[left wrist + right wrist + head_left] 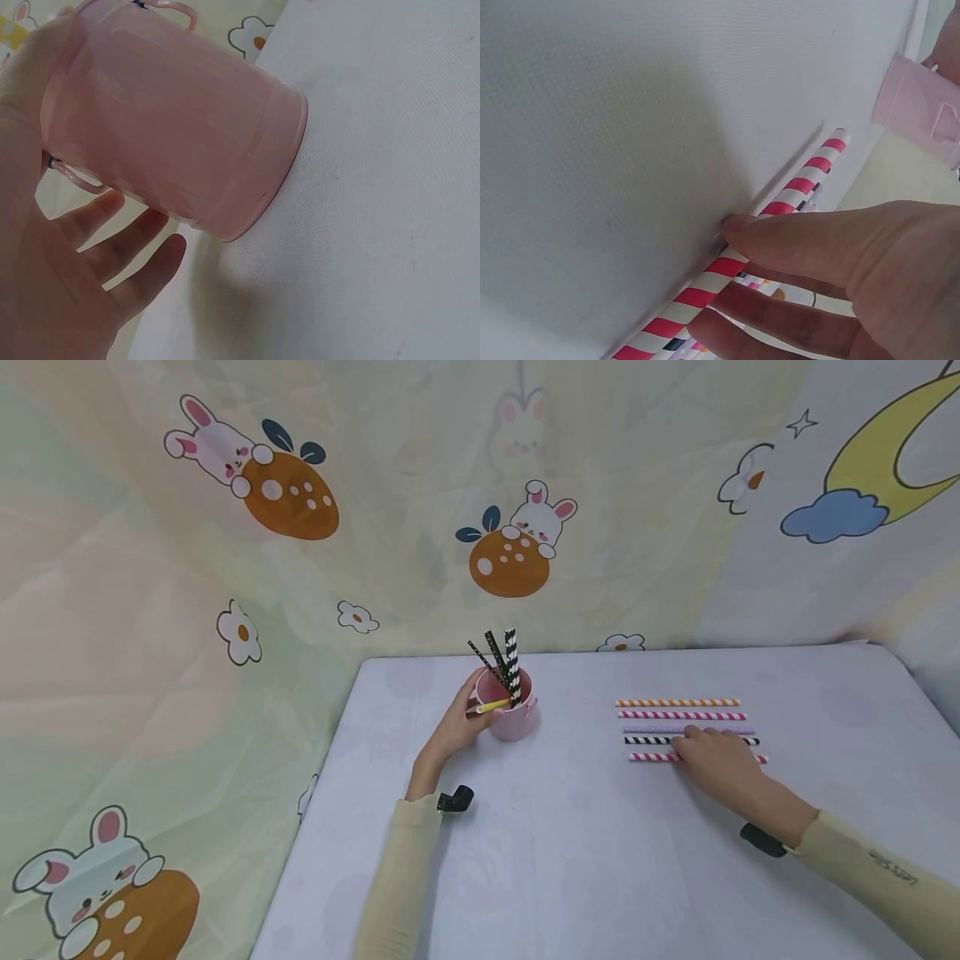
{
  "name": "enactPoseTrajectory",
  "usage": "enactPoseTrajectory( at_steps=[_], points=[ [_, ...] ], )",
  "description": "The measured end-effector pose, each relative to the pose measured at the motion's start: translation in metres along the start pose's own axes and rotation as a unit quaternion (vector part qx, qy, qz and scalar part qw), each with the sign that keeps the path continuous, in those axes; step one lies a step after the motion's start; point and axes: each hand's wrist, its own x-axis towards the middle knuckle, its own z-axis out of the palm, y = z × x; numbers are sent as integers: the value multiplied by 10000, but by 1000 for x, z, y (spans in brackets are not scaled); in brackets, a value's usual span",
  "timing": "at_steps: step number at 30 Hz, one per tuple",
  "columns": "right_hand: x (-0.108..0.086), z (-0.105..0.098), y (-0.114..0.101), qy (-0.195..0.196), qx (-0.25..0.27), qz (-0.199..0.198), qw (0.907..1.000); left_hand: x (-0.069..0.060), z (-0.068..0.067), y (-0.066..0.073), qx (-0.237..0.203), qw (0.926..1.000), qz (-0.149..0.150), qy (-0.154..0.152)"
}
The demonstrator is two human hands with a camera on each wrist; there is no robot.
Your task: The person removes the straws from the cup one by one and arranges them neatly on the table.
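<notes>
My left hand (459, 727) holds a small pink bucket (513, 724) by its rim, thumb and fingers on its left side. In the left wrist view, some of its fingers (127, 251) spread beneath the tilted-looking bucket. Black patterned straws (513, 660) stand in it, and a yellow straw (492, 705) leans out over the left hand. On the right, my right hand (716, 767) pinches a red-and-white striped paper straw (694, 296) between thumb and fingers. Its middle is covered by that hand. A black-and-white straw (647, 741) lies just behind, partly hidden.
Beyond the right hand, a lilac straw (648, 729), a pink-and-white straw (682, 716) and an orange-and-white straw (677, 702) lie in a parallel row. A white cloth covers the table (570, 860). A patterned curtain (405, 543) hangs behind its far edge.
</notes>
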Motion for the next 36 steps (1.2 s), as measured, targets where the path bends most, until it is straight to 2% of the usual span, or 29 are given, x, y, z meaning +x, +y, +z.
enactPoseTrajectory(
  at_steps=[7, 15, 25, 30, 33, 36],
  points=[
    [0, 2, 1, 52, 20, -35, 10000, 0, 0, -2, -24, 9997, 249, -8],
    [-1, 3, 2, 76, 67, -2, 9999, 14, 6, -34, -195, 9990, 324, 232],
    [-2, -1, 1, 223, 227, -45, 9995, 13, 8, -38, -115, 9984, 339, 428],
    [-1, -14, 2, -183, 577, 30, 9982, 13, 8, -39, -93, 9986, 300, 429],
    [1, -25, 3, -536, 858, 130, 9948, 14, 8, -39, -95, 9986, 312, 416],
    [3, -34, 5, -703, 1068, 172, 9916, 14, 8, -38, -76, 9986, 329, 408]
  ],
)
